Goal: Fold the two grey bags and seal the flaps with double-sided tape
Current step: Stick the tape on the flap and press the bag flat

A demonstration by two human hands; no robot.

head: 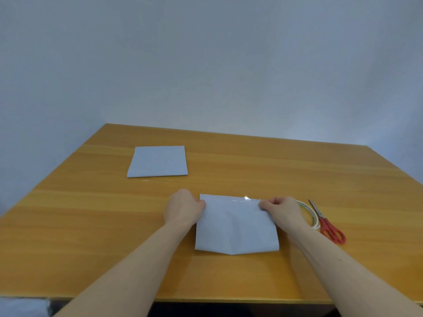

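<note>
Plain grey wall behind an orange wooden table (91, 225). Left hand (183, 208) and right hand (282, 210) each pinch a far corner of the near folded grey plastic bag (235, 227). Uneven pulls could skew the flap. Second folded grey bag (158, 161) lies beyond the left grip; tape roll (314, 221) just right of the right grip.

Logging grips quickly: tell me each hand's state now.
Left hand: pinching the near folded grey plastic bag.
Right hand: pinching that bag's far right corner.

Soft even light, wide-angle bowing, sharp
</note>
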